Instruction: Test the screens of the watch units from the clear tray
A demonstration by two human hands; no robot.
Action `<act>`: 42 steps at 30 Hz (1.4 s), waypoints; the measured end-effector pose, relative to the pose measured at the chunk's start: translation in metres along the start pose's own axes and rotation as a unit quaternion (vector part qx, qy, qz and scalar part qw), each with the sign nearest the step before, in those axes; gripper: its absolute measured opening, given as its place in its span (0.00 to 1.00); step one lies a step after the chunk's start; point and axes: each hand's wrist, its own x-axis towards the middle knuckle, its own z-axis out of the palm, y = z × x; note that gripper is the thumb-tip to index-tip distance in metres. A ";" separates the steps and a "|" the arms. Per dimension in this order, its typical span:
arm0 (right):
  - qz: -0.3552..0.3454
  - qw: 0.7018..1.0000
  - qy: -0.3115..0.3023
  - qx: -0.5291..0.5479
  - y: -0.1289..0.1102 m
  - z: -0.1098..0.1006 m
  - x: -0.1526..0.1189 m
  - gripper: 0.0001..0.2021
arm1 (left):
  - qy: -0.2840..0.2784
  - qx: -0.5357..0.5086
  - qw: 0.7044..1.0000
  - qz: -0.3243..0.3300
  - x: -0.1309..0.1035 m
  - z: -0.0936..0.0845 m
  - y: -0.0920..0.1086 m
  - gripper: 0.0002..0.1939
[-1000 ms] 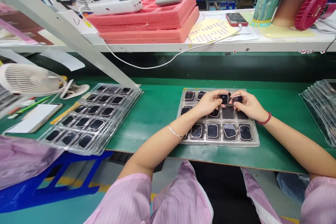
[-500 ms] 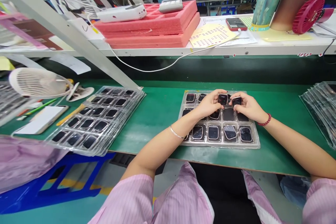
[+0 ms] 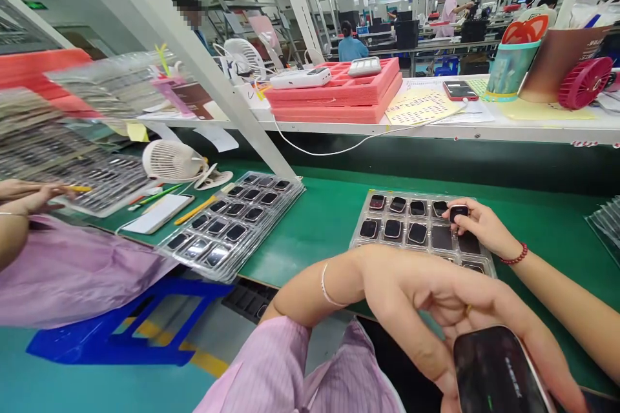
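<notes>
My left hand (image 3: 426,297) is raised close to the camera, with its fingers closed round a strapless smartwatch case (image 3: 498,374) whose dark glass faces up. Behind it, my right hand (image 3: 484,226) pinches a smaller-looking smartwatch case (image 3: 458,210) above the right part of a clear plastic tray (image 3: 441,239). Several dark watch cases sit in that tray's compartments, and two compartments near my right hand hold none. My left forearm and hand cover the tray's front part.
To the left lies a stack of clear trays (image 3: 295,197) with watch cases, beside a yellow stick (image 3: 196,210), a phone (image 3: 157,214) and a white fan (image 3: 172,160). A co-worker's hand (image 3: 41,195) is at far left. Red foam trays (image 3: 334,113) rest on the shelf.
My left hand has come up from the tray toward the camera with a watch case. My right hand stays by the tray. The view has tilted up and turned left.
</notes>
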 end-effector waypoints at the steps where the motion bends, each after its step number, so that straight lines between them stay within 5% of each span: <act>1: 0.015 0.999 0.001 0.032 -0.003 -0.001 0.000 0.16 | -0.005 -0.003 1.000 0.000 -0.001 0.004 0.001 0.21; 4: 0.046 0.989 0.000 0.140 -0.029 -0.006 -0.008 0.19 | 0.062 0.011 0.996 0.066 -0.015 0.000 0.003 0.21; 6: 0.035 0.981 -0.017 0.188 -0.058 -0.004 -0.023 0.19 | 0.205 0.057 0.964 0.160 -0.026 -0.018 0.005 0.24; 9: -0.006 0.972 -0.081 0.220 -0.107 0.011 -0.060 0.18 | 0.425 0.145 0.866 0.221 -0.031 -0.069 0.005 0.33; 12: 0.017 0.947 -0.199 0.251 -0.139 0.039 -0.093 0.20 | 0.515 0.128 0.828 0.182 -0.021 -0.123 -0.011 0.30; 16: 0.106 0.916 -0.247 0.297 -0.147 0.066 -0.110 0.26 | 0.507 0.108 0.849 0.104 -0.006 -0.156 -0.043 0.26; 23: 0.142 0.894 -0.258 0.338 -0.142 0.075 -0.113 0.27 | 0.489 0.106 0.860 0.099 -0.009 -0.158 -0.056 0.25; 26: 0.084 0.925 -0.227 0.293 -0.128 0.062 -0.091 0.24 | 0.500 0.119 0.850 0.118 -0.012 -0.161 -0.055 0.25; 29: 0.002 0.982 -0.091 0.168 -0.090 0.036 -0.048 0.21 | 0.535 0.154 0.819 0.138 -0.015 -0.166 -0.056 0.24; 32: 0.003 0.998 0.002 0.058 -0.043 0.011 -0.004 0.21 | 0.588 0.181 0.776 0.138 -0.018 -0.171 -0.056 0.22; 36: 0.008 1.000 0.017 -0.010 -0.006 -0.001 0.021 0.20 | 0.614 0.200 0.754 0.120 -0.019 -0.178 -0.057 0.19; 42: -0.040 0.999 -0.007 -0.021 -0.002 0.003 0.014 0.20 | 0.587 0.197 0.773 0.136 -0.017 -0.178 -0.062 0.23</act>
